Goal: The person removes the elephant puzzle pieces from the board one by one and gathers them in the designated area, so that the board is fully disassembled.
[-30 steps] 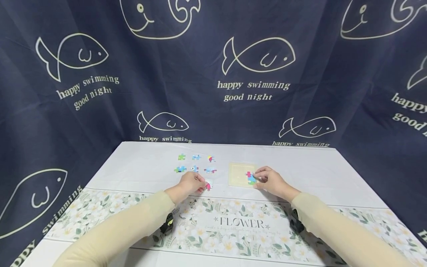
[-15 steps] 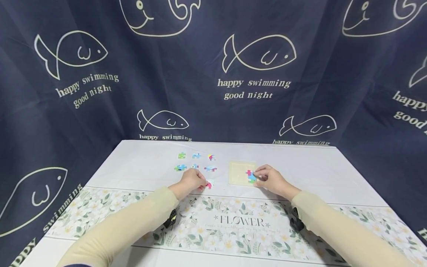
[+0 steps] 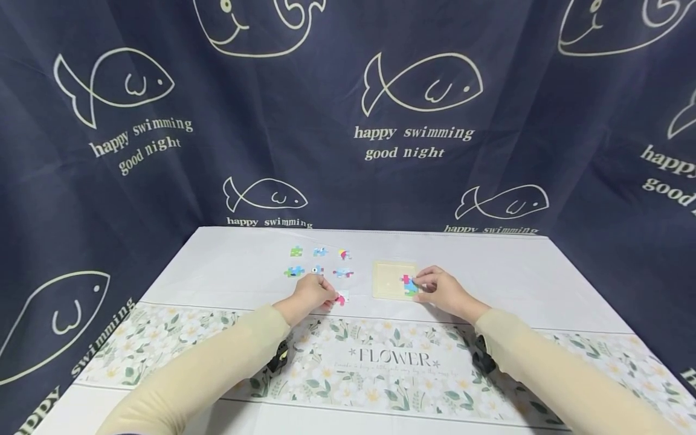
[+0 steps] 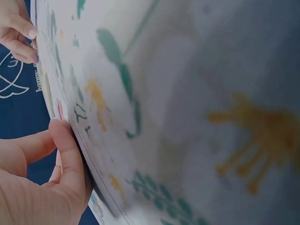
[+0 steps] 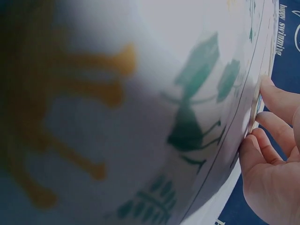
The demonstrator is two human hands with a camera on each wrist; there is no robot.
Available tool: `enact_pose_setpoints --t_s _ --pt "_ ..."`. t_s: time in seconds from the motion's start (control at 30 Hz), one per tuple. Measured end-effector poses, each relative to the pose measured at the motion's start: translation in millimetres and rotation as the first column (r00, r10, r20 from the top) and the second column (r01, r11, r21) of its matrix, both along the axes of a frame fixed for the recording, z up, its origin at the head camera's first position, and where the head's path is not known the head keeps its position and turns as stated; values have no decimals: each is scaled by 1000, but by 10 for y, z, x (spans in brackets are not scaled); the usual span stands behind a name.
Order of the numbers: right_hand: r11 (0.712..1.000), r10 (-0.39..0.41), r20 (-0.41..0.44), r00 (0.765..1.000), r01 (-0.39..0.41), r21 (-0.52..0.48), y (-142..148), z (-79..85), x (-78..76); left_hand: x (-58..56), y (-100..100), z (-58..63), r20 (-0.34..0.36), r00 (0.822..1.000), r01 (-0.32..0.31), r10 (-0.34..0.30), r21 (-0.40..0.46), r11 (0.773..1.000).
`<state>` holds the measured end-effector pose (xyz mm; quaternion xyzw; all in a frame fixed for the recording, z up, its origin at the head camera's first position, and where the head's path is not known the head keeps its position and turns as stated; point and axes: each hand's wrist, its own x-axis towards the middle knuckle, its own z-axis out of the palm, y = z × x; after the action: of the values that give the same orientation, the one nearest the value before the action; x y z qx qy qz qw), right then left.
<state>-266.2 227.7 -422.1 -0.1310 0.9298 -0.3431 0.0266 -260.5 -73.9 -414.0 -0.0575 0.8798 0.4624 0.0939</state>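
In the head view my left hand (image 3: 311,293) pinches a pink-and-white jigsaw piece (image 3: 342,298) by its left side, low over the table. Thumb and index fingertip meet at that piece in the left wrist view, where little of it shows past the left hand (image 4: 63,159). My right hand (image 3: 443,293) holds the right edge of a shallow, pale yellow puzzle tray (image 3: 387,281). Its fingertips lie over joined pink, blue and green pieces (image 3: 409,285) along the tray's right side, partly covering them. From the right wrist, the right hand's (image 5: 274,136) curled fingers meet the tray's edge.
Several loose jigsaw pieces lie in rows left of the tray, among them a green piece (image 3: 296,251), a yellow-and-pink piece (image 3: 344,254) and a blue-and-red piece (image 3: 343,273). A floral cloth strip (image 3: 380,368) crosses the white table in front. A dark fish-print curtain (image 3: 326,121) hangs behind.
The left hand and its pink-and-white piece have shifted slightly right, and the piece has turned a little. The right hand stays at the tray's right edge. The head view has tilted slightly.
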Motion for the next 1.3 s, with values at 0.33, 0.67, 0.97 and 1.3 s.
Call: enact_pose_setpoints --t_s 0.33,0.67,0.97,1.3 --pt "1000 5 12 1000 -5 -29 -4 38 16 2 42 15 15 1000 0 0 -10 1000" --pt "997 -35 68 997 40 -68 19 30 0 21 104 72 24 999 42 -41 -27 999" --pt "996 -73 16 997 74 -45 -26 9 -35 83 212 192 -60 997 53 -57 -67 996" --pt "986 -148 102 984 155 -58 -47 18 -32 138 493 214 -125 968 220 -219 -7 976"
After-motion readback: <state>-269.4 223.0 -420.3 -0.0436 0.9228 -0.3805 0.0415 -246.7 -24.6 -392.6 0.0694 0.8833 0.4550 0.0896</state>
